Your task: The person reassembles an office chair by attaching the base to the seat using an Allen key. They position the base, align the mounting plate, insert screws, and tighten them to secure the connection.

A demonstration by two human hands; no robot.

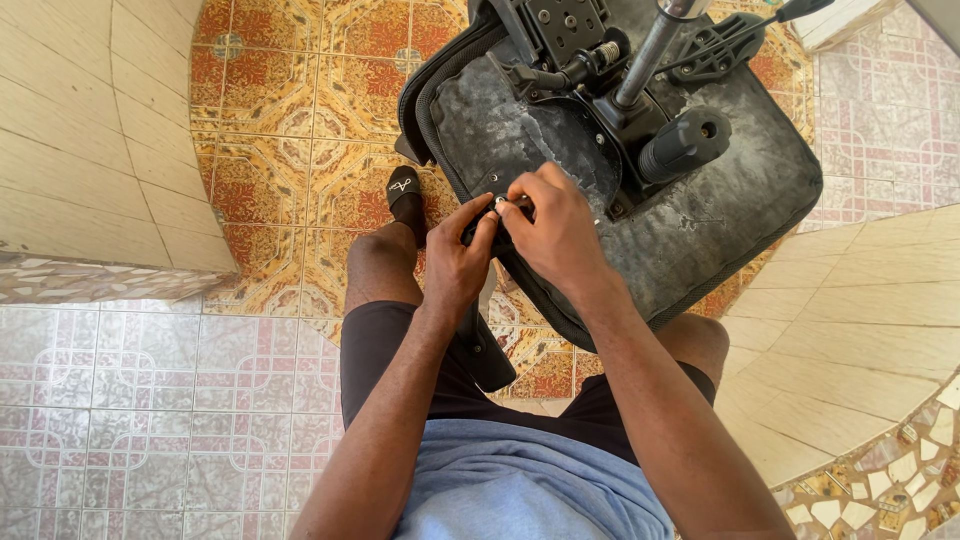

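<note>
Nearest to me are my blue shirt (520, 485) and dark shorts (400, 350); I sit with my knees apart so the work rests between them. A black armrest bracket (485, 345) hangs down across my lap, its upper end rising toward the edge of the seat. My left hand (455, 262) is closed around that upper end, thumb and fingers pressed together on it, which I judge steadies it against the seat. My right hand (555, 230) comes over from the other side, fingertips pinching a small silver fastener (500, 203) right at the spot where bracket meets seat; whether it is a bolt or a washer I cannot tell, since my fingers cover most of it.

Just beyond lies the upturned office chair seat (700, 230), its grey, scuffed underside facing me, tilted against my knees so the mounting holes are within easy reach. On it sit the black tilt mechanism (570, 40), a metal gas cylinder (650, 45) pointing up and away, and a black knob (685, 145). My sandalled foot (405, 195) rests on the patterned orange floor tiles (290, 120) farther off.
</note>
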